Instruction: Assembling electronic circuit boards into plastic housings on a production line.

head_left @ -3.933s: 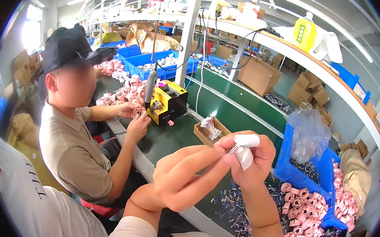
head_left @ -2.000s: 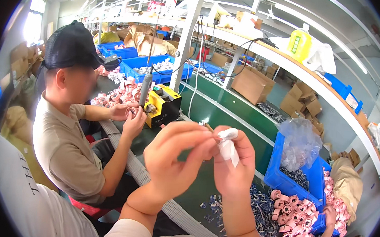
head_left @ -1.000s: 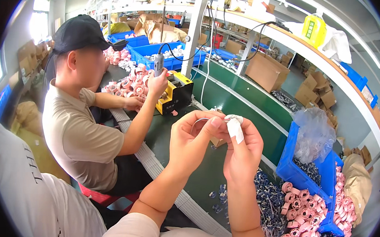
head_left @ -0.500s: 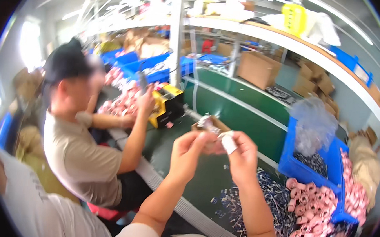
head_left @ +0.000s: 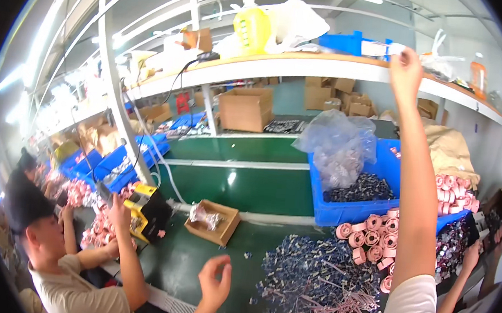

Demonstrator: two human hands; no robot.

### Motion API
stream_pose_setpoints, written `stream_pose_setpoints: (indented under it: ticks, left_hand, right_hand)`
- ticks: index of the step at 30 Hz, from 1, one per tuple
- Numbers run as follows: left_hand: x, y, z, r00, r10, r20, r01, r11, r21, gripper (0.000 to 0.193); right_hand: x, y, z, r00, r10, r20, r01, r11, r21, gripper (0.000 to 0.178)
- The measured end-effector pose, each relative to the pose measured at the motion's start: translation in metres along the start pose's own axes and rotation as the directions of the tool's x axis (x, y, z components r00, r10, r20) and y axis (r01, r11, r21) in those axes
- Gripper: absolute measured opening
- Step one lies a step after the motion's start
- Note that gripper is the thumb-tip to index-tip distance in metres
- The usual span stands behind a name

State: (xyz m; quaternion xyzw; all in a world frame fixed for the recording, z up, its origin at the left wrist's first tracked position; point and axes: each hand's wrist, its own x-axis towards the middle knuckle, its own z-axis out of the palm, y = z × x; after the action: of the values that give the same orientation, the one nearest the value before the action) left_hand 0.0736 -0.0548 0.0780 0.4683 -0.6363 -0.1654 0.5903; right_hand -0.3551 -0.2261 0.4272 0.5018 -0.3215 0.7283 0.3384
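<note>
My right hand [head_left: 406,69] is raised to the white-edged shelf, its fingers pinched beside a blue bin [head_left: 343,42]. A white wrap or piece shows at its fingertips; what they hold, if anything, cannot be made out. Low over the green bench, my left hand [head_left: 214,283] has loosely curled fingers, a gap to the thumb and nothing in it. Beyond it sits a small brown open box [head_left: 221,229] with a crumpled silvery piece [head_left: 205,216] inside. Right of my left hand lies a heap of small dark-blue parts with wires [head_left: 312,277]. Pink ring-shaped housings [head_left: 373,238] are piled beside it.
A large blue bin [head_left: 352,213] holds dark parts and a clear plastic bag [head_left: 339,142]. To the left, a co-worker [head_left: 54,230] holds a tool near a yellow-and-black device [head_left: 148,210]. Another person's hand [head_left: 472,256] works at the right. A yellow container [head_left: 253,28] stands on the shelf.
My hands have parted from in front of the small box. The right has gone up to the shelf; the left has dropped toward the bench's near edge. The view has turned right.
</note>
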Motion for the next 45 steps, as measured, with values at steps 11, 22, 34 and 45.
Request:
stream_pose_setpoints:
  ticks: [11,22,34,45]
  left_hand:
    - [0.161,0.116,0.080,0.960,0.181,0.212,-0.122,0.957,-0.264,0.025]
    - [0.126,0.052,0.032,0.996,-0.057,0.075,0.078,0.942,-0.327,0.029]
    - [0.050,-0.013,-0.005,0.943,-0.332,0.002,0.327,0.930,-0.170,0.029]
    - [0.009,-0.031,-0.030,0.888,-0.455,-0.070,0.449,0.889,-0.091,0.028]
  right_hand:
    - [-0.123,-0.145,0.029,0.736,-0.324,0.595,-0.078,0.831,0.550,0.024]
    - [-0.002,0.028,0.139,0.537,0.469,0.701,0.105,0.788,-0.607,0.029]
    - [-0.202,0.102,-0.483,-0.051,0.917,0.396,0.832,0.259,-0.491,0.026]
    - [-0.194,0.118,-0.596,-0.262,0.780,0.568,0.965,0.228,0.132,0.021]
